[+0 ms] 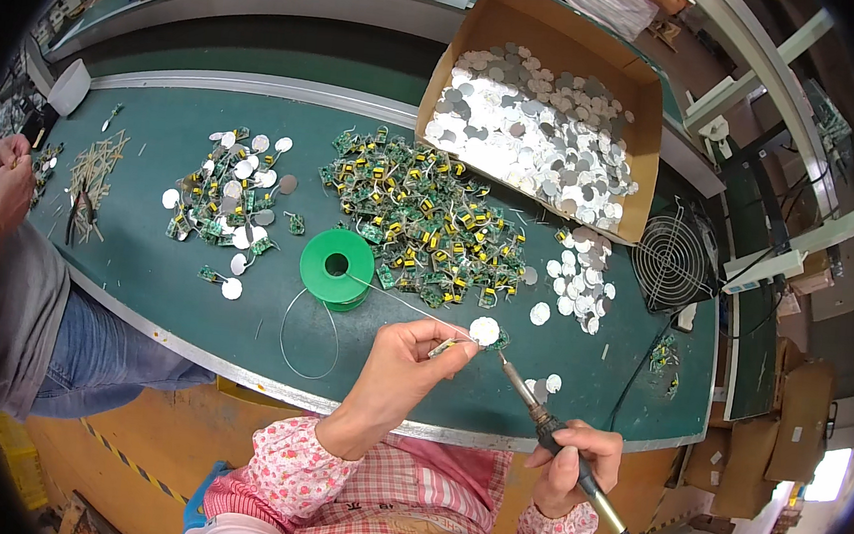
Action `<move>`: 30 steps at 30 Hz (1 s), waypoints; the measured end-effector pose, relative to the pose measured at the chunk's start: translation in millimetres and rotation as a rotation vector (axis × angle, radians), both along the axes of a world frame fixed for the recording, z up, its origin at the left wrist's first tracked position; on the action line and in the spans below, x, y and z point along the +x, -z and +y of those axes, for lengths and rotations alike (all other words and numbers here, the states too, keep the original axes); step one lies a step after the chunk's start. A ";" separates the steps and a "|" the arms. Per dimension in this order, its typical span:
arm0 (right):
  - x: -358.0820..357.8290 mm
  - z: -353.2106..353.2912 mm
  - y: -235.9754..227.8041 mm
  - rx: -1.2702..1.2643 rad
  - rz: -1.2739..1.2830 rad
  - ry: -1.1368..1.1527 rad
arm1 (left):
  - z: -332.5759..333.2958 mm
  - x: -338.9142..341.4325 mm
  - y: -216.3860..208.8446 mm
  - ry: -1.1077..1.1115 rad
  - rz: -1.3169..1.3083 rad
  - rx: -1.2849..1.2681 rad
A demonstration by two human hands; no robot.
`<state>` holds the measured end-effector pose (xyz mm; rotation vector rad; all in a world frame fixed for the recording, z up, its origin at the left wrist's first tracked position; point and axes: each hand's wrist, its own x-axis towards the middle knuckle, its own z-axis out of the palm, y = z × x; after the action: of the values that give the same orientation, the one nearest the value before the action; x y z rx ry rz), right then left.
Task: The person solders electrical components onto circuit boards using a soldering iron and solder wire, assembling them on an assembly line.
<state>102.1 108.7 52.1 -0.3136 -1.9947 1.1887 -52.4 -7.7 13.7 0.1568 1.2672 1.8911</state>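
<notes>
My left hand [394, 370] pinches thin solder wire [414, 308], which runs to a green spool [317, 263]. A small pale piece [443, 348] shows at its fingertips; its kind is unclear. Just beyond the fingers lie a white round disc [484, 331] and a small green circuit board [502, 343], beside each other. In my right hand [580, 465] is a soldering iron [534, 407], its fingers wrapped round the handle. The iron's tip points up and left, at the board's edge; whether it touches cannot be made out.
A large heap of circuit boards [421, 216] covers mid-table. Boards with discs [227, 191] lie left. An open cardboard box [546, 25] of discs stands behind; loose discs [581, 279] lie right, near a round fan grille [670, 264]. Another person's hand [8, 174] is far left.
</notes>
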 end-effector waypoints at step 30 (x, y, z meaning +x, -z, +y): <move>-1.5 -6.2 12.2 -0.023 0.107 0.016 | -7.9 2.5 -4.3 -0.046 -0.046 -0.004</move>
<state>100.6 102.5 39.9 -0.2718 -1.8843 1.1941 -49.8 -15.6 18.0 0.0831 1.2532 1.9202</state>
